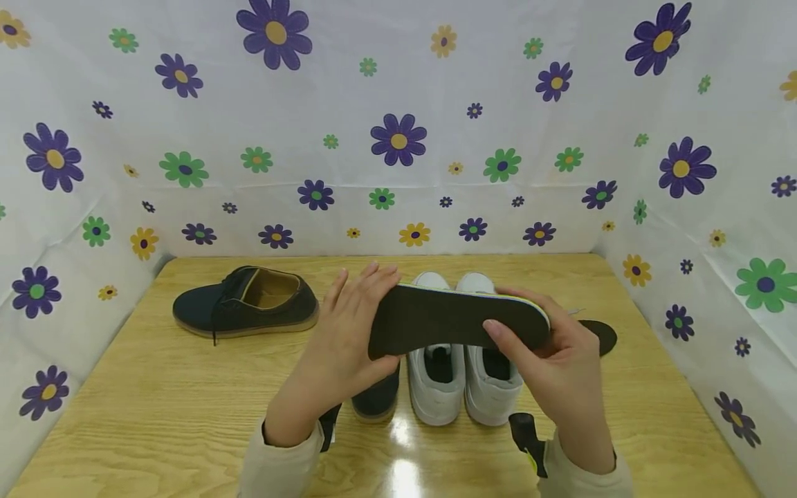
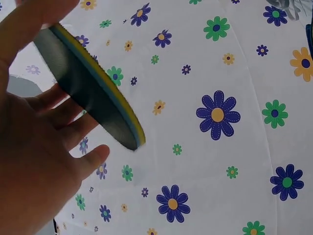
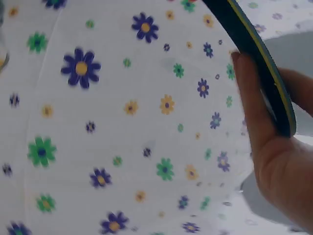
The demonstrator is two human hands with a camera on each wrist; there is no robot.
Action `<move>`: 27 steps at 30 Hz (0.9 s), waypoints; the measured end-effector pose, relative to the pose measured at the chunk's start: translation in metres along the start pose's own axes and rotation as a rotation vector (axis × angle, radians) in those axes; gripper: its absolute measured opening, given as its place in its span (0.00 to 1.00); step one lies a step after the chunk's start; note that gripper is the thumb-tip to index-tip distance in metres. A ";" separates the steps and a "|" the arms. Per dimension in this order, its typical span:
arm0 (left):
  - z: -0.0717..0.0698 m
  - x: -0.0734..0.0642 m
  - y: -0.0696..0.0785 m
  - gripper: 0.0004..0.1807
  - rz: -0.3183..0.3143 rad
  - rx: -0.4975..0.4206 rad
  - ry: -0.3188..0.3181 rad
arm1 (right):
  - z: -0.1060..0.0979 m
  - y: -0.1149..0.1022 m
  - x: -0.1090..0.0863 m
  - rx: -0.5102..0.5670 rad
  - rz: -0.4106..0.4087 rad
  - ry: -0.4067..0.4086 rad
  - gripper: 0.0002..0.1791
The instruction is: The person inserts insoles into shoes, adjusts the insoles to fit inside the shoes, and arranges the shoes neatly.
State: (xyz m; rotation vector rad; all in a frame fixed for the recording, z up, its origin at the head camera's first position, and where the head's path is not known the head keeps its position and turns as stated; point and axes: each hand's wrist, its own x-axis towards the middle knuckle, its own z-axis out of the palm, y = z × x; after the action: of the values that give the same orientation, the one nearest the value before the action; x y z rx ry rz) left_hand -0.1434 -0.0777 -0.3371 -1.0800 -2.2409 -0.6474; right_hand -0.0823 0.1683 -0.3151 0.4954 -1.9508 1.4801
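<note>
Head view: the grip of the right hand (image 1: 560, 363) is narrow, pinching one end of a black insole (image 1: 436, 315) with the thumb on its dark face. The left hand's (image 1: 345, 332) grip is wide, its fingers fairly straight, touching the insole's other end. The insole is held up above the worktop (image 1: 156, 422), and the left wrist view shows yellow and blue layers along its edge. Below it stand two white shoes (image 1: 436, 401), partly covered. Just beside them is a dark shoe (image 1: 376, 409), mostly hidden by the left hand; another navy shoe (image 1: 202, 311) sits farther left. A rounded black piece (image 1: 605, 337) shows behind the right hand. Flowered cloth (image 1: 436, 97) surrounds the worktop's back and sides.
</note>
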 end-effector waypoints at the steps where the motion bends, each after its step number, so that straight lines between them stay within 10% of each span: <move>1: 0.000 0.000 0.000 0.55 -0.008 0.005 -0.003 | 0.003 -0.001 0.001 -0.099 -0.098 0.030 0.17; 5: 0.002 -0.001 0.000 0.53 -0.051 0.059 -0.022 | 0.017 -0.005 0.003 -0.527 -0.495 0.134 0.25; 8: 0.003 -0.002 0.001 0.53 -0.074 0.111 -0.043 | 0.032 -0.007 0.001 -0.752 -0.602 -0.033 0.32; 12: 0.003 -0.001 0.001 0.50 -0.069 0.150 -0.059 | 0.056 -0.001 -0.001 -1.025 -0.605 -0.303 0.50; 15: 0.002 0.000 0.001 0.48 -0.053 0.150 -0.080 | 0.071 0.006 0.002 -1.156 -0.621 -0.353 0.44; 20: 0.003 0.001 -0.004 0.46 -0.043 0.119 -0.135 | 0.082 0.014 0.010 -1.215 -0.655 -0.345 0.22; 27: 0.001 0.000 -0.017 0.50 -0.132 0.057 -0.108 | 0.075 0.015 0.027 -1.178 -0.528 -0.484 0.33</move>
State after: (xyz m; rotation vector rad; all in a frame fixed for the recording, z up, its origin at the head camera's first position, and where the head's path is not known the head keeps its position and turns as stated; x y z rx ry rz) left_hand -0.1571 -0.0865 -0.3412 -0.9665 -2.4245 -0.5869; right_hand -0.1305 0.1030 -0.3200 0.7348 -2.3728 -0.2313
